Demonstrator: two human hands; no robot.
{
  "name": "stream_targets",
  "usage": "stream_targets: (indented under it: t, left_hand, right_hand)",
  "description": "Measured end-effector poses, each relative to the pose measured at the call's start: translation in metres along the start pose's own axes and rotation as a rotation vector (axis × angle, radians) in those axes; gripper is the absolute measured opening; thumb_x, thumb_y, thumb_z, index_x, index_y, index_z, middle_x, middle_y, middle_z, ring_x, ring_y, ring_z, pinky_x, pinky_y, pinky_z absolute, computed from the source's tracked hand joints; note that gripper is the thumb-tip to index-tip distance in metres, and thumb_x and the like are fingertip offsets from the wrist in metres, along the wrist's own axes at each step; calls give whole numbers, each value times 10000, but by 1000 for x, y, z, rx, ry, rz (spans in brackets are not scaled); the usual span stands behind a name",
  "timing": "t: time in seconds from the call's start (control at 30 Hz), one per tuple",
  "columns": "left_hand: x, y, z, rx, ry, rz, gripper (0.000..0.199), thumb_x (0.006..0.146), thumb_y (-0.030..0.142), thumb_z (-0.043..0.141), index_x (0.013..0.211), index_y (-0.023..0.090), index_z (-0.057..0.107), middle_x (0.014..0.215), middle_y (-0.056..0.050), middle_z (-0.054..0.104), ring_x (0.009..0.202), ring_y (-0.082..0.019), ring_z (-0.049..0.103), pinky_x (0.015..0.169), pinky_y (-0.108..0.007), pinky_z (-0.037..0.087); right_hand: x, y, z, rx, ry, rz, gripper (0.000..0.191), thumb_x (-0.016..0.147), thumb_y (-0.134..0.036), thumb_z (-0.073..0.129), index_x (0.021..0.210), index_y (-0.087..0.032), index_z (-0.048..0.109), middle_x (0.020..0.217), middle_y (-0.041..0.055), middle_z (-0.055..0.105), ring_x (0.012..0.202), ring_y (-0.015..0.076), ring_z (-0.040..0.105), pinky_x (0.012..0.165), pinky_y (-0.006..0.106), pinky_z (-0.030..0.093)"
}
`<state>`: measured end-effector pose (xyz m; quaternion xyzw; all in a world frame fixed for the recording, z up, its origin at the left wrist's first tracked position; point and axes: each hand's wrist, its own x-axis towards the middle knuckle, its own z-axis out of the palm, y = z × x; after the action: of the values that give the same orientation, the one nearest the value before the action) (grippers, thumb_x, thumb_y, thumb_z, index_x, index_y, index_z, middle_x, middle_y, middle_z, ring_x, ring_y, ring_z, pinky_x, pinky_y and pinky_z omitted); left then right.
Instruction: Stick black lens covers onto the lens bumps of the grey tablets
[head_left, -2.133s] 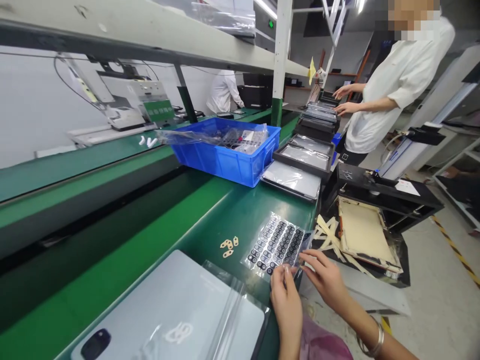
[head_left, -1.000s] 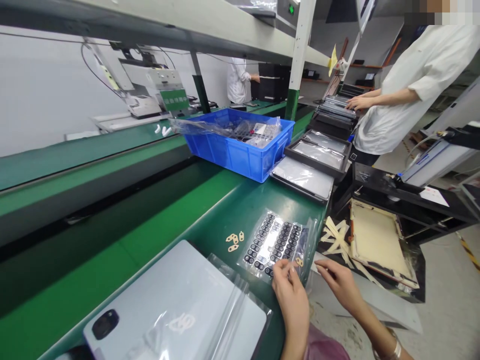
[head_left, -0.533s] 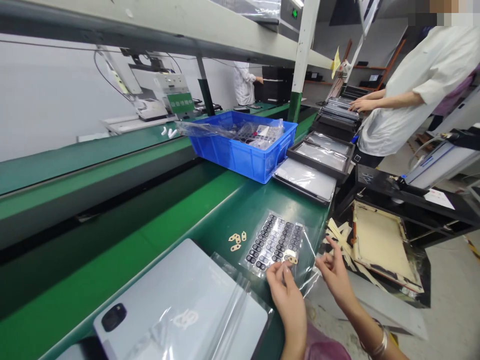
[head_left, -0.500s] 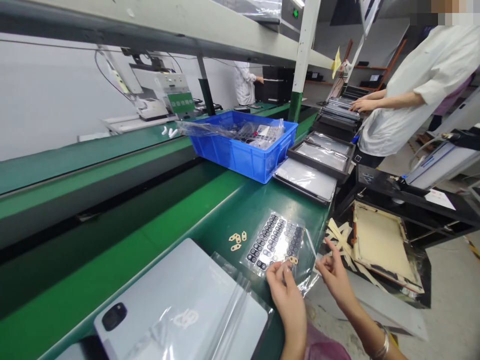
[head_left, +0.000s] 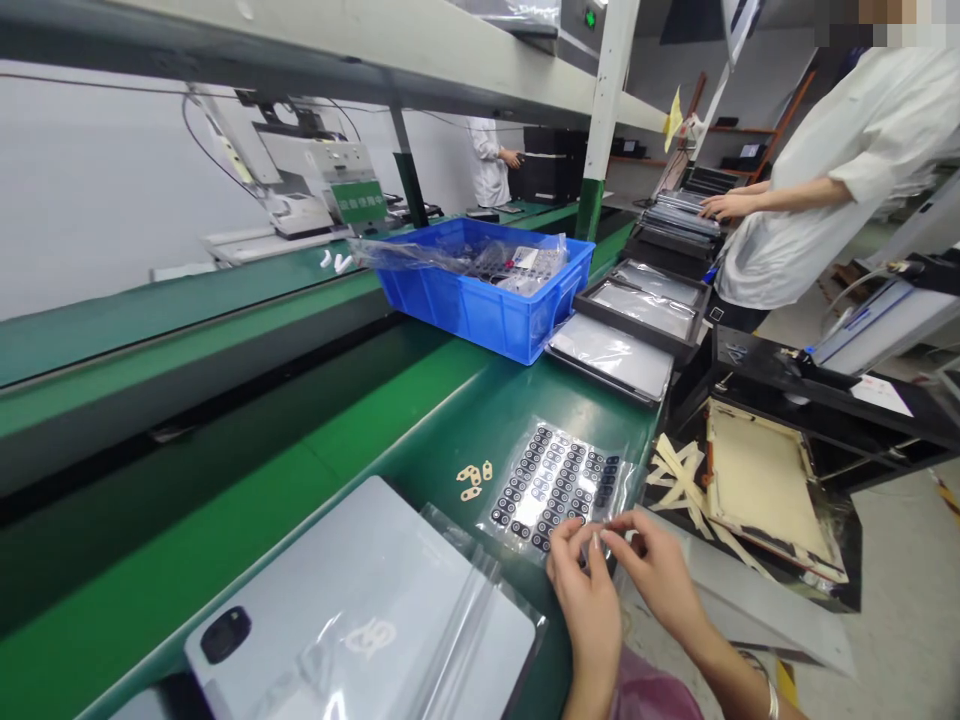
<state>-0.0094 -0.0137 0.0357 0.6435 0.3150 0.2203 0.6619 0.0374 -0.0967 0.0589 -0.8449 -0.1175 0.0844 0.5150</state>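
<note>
Electronics assembly line, green conveyor surface [head_left: 315, 440], blue parts bin [head_left: 480, 290] at 12 o'clock, stacked trays [head_left: 637, 310] at 1, white-coated workers [head_left: 817, 170] at 2, overhead shelf [head_left: 337, 50].

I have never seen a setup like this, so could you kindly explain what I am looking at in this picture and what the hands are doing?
This is one view from a camera worn on a person's head, looking down at their own two bare hands at a green workbench. The left hand and the right hand meet at the near edge of a clear sheet of small black ring stickers; the fingertips pinch there, though what they grip is too small to tell. Beside the sheet lie a few tan tabs. Nearer the camera lies a grey tablet, back side up, under loose clear film. Further along stand a blue bin of bagged parts and black trays. The person in white on the right is a co-worker at a stack of trays.
</note>
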Motion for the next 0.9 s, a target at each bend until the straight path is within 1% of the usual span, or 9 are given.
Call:
stream_targets:
  t: [0.17, 0.3, 0.37, 0.43, 0.53, 0.6, 0.7, 0.83, 0.9]
  left_hand:
    - [0, 4, -1, 111, 7, 77, 150, 788, 257, 490, 908, 192, 550, 891, -105, 677, 974, -269, 573, 888, -450, 423]
    - [0, 3, 1, 51, 2, 40, 169, 822, 276, 446, 951, 188, 511, 930, -118, 668, 969, -253, 594, 904, -460, 428]
    - [-1, 3, 2, -38, 13, 4, 189, 841, 296, 427, 985, 184, 479, 967, -129, 652, 927, -233, 628, 871, -429, 466]
    - [-1, 4, 2, -115, 42, -15, 209, 858, 309, 415, 1020, 182, 452, 988, -132, 638, 878, -213, 655, 812, -378, 505]
    - [-2, 7, 2, -144, 76, -19, 234, 879, 302, 388, 1079, 184, 417, 1015, -131, 615, 852, -192, 669, 771, -333, 522]
    - [-3, 9, 1, -124, 83, -13, 239, 887, 293, 372, 1097, 185, 407, 1038, -134, 597, 863, -190, 671, 774, -326, 521]
    - [-3, 10, 1, -112, 89, -15, 234, 893, 289, 362, 1100, 187, 407, 1057, -133, 582, 859, -191, 676, 783, -327, 523]
    - [-3, 8, 2, -109, 94, -36, 244, 887, 299, 366, 1098, 184, 413, 1065, -140, 579, 851, -197, 677, 786, -333, 523]
    - [-4, 8, 2, -108, 95, -42, 247, 883, 295, 373, 1096, 181, 424, 1059, -141, 586, 853, -204, 676, 790, -341, 521]
  right_hand:
    - [0, 4, 1, 146, 9, 40, 402, 808, -564, 546, 761, -167, 592, 731, 41, 616, 641, 174, 532, 570, 262, 391]
    - [0, 6, 1, 242, 2, 90, 424, 805, -587, 550, 759, -166, 578, 599, -22, 512, 492, 119, 432, 452, 229, 329]
    - [0, 11, 0, 239, 40, 107, 440, 803, -602, 545, 748, -166, 574, 561, -33, 485, 445, 108, 394, 411, 224, 299]
    - [2, 17, -2, 228, 103, 95, 434, 804, -598, 550, 758, -166, 574, 598, -8, 543, 474, 126, 460, 439, 232, 357]
    - [3, 23, -6, 147, 177, 26, 397, 823, -561, 536, 825, -167, 591, 751, 63, 647, 644, 201, 599, 587, 291, 464]
    - [4, 23, -7, 26, 141, -39, 367, 839, -517, 510, 862, -170, 626, 822, 89, 676, 726, 238, 625, 661, 329, 477]
    - [5, 16, -5, -96, 5, -101, 351, 854, -468, 471, 857, -184, 677, 867, 94, 695, 770, 255, 629, 705, 347, 469]
    - [9, 8, -1, -67, -116, -73, 371, 868, -462, 454, 873, -181, 697, 867, 86, 696, 799, 255, 620, 725, 331, 458]
    - [11, 6, -1, -53, -170, -52, 372, 859, -467, 467, 826, -176, 697, 828, 74, 694, 771, 245, 611, 703, 311, 449]
